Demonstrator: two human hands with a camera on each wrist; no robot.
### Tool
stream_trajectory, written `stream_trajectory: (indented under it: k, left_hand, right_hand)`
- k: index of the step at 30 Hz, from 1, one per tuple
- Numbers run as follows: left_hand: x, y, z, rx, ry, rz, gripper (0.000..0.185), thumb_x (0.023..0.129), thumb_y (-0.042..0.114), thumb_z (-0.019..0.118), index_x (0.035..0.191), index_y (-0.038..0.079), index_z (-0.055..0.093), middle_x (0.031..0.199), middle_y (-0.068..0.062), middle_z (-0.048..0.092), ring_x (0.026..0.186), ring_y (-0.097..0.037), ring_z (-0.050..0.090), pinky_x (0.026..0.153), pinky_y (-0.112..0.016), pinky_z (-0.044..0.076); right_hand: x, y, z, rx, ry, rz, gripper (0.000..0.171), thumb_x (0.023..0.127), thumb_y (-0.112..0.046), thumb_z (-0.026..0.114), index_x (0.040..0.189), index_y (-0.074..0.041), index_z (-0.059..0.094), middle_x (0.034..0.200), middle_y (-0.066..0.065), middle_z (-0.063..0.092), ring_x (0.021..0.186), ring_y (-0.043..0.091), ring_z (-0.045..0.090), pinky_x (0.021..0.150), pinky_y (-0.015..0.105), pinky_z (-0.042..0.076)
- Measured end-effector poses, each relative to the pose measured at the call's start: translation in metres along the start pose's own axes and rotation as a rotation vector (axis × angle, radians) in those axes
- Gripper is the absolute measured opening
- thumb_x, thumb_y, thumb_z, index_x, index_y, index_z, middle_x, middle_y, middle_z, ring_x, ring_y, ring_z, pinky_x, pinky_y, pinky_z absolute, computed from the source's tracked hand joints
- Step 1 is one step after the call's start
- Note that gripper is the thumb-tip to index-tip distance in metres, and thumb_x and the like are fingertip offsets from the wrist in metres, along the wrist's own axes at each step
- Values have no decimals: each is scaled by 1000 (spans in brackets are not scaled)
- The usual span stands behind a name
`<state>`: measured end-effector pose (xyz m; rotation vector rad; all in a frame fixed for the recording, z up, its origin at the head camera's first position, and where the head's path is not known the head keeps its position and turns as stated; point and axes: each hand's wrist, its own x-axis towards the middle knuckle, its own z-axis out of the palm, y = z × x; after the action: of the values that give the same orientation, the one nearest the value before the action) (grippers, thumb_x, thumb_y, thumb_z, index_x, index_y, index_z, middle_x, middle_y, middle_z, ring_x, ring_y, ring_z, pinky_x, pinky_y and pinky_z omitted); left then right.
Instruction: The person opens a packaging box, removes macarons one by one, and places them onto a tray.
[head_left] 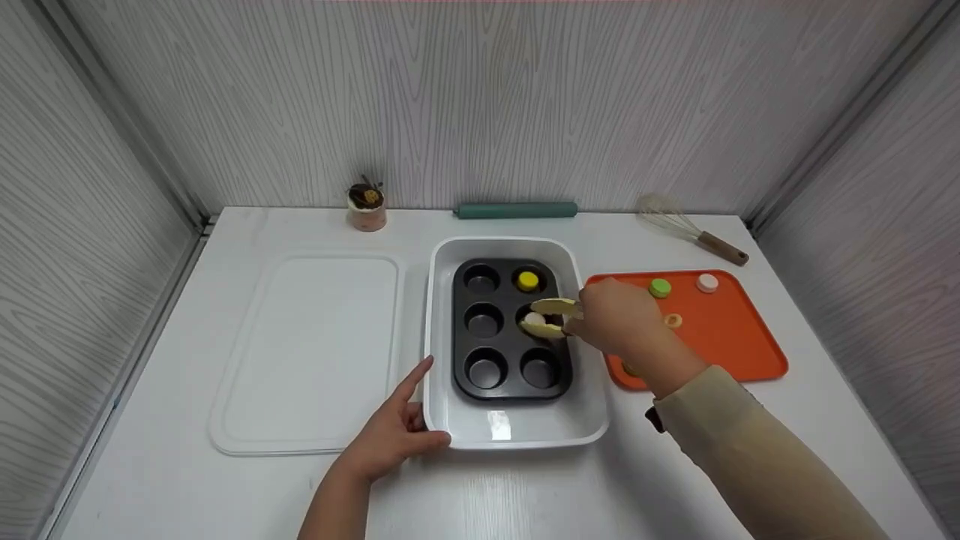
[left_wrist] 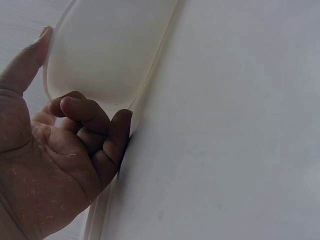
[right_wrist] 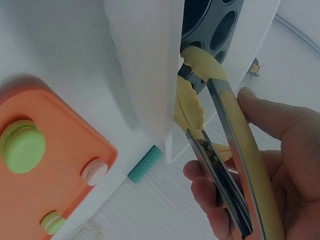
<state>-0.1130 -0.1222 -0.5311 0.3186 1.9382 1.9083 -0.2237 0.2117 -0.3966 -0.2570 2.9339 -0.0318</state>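
Observation:
My right hand (head_left: pixel 619 315) grips tongs (right_wrist: pixel 245 165) with yellow scalloped tips. Between those tips is a small pale macaron-like piece (head_left: pixel 534 319), at the middle cup of the right column in a dark muffin tin (head_left: pixel 510 330). A yellow round piece (head_left: pixel 528 281) sits in the cup behind it. The tin lies inside a white bin (head_left: pixel 517 435). At the bin's near left corner my left hand (head_left: pixel 386 435) touches the outside, index finger straight along the left wall and thumb at the front rim. Its other fingers are bent in the left wrist view.
Right of the bin, an orange tray (head_left: pixel 735 345) holds green (head_left: pixel 660 288) and pink (head_left: pixel 706 283) macaron-like pieces and a beige ring (head_left: pixel 673 321); my forearm hides part of it. A whitish lid (head_left: pixel 315 352) lies left. Behind stand a small pot (head_left: pixel 367 217), rolling pin (head_left: pixel 517 211) and whisk (head_left: pixel 694 232).

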Motion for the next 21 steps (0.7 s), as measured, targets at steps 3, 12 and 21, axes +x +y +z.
stream_trajectory:
  k: [3,12,21]
  left_hand:
    - [0,1,0,0,-2,-1,115,85,2,86,172,16,11,108,-29,73,83,-17,66,73,-27,51]
    - [0,2,0,-2,-4,-7,115,86,2,86,172,17,11,114,-30,72,86,-18,67,74,-27,52]
    - [2,4,-1,-6,-5,-13,116,86,3,86,172,17,10,117,-30,72,88,-19,68,75,-28,53]
  right_hand:
    - [2,-3,0,-18,-3,3,35,92,-43,80,90,-9,71,75,5,64,63,25,60,55,39,47]
    - [6,-5,1,17,-46,42,34,92,-42,79,89,-9,72,77,5,65,66,25,60,56,38,46]
    - [-1,2,3,109,8,43,30,95,-40,78,91,-10,72,76,3,65,66,24,60,58,37,47]
